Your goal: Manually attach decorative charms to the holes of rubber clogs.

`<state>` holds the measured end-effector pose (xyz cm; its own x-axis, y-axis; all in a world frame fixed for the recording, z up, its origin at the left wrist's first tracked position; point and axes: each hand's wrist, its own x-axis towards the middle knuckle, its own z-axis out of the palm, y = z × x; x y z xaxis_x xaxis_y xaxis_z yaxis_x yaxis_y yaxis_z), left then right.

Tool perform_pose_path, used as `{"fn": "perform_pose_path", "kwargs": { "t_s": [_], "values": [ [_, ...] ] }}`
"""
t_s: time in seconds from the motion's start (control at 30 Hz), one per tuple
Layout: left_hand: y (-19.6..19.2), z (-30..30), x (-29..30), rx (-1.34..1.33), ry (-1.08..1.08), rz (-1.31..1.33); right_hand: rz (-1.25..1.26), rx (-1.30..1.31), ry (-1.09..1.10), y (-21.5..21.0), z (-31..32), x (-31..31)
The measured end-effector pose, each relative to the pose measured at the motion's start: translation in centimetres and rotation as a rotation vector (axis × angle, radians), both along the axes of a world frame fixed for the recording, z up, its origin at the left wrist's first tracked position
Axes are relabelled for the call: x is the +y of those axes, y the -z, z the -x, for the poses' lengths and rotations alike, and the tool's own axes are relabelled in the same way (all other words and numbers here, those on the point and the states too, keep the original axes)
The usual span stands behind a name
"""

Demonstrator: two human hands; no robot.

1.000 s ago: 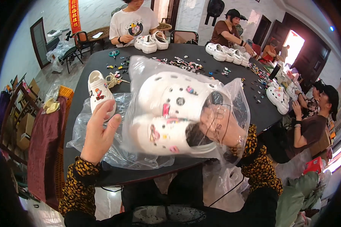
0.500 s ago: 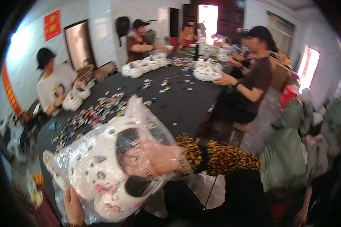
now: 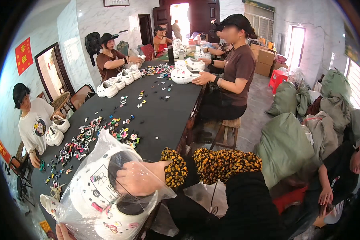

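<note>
A pair of white clogs (image 3: 84,195) with colourful charms sits inside a clear plastic bag (image 3: 111,147) at the near end of the table. My right hand (image 3: 138,179) reaches into the bag from the right, fingers curled at the clogs' foot openings and closed on them. At the bag's lower left corner, my left hand (image 3: 63,232) pinches the plastic; most of that hand is cut off by the lower edge. Another white shoe (image 3: 49,205) stands just left of the bag. Loose shoe charms (image 3: 82,140) lie scattered beyond it.
The dark table (image 3: 164,120) carries a row of white clogs (image 3: 116,83) and more clogs (image 3: 184,75) handled by a co-worker (image 3: 238,68). Other people sit along the table. Green sacks (image 3: 286,148) and a red stool (image 3: 277,79) stand to the right. Someone crouches at lower right.
The view has swung right and steadied. My right hand's fingers have curled up inside the bag. My left hand has moved down to the bag's corner, and the plastic is pulled smoother.
</note>
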<state>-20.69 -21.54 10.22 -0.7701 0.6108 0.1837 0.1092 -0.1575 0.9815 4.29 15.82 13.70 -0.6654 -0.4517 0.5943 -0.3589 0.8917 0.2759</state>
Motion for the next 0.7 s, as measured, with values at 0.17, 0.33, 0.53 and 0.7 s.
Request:
{"fn": "perform_pose_path", "kwargs": {
  "t_s": [0.17,0.33,0.53,0.7],
  "values": [
    [-3.6,-6.2,2.2,0.087,-0.378,0.056,-0.021,0.004,-0.081,0.7,0.6,0.6],
    [-1.3,-1.3,-1.1,0.070,-0.431,0.036,-0.056,-0.087,0.095,2.0,0.0,1.6],
    [2.6,6.1,-9.4,-0.030,-0.585,-0.042,0.032,-0.114,0.077,1.9,0.3,5.6],
    [-0.6,3.0,-7.7,-0.190,-0.636,-0.016,0.132,-0.202,0.189,0.7,0.1,9.9]
  ]
}}
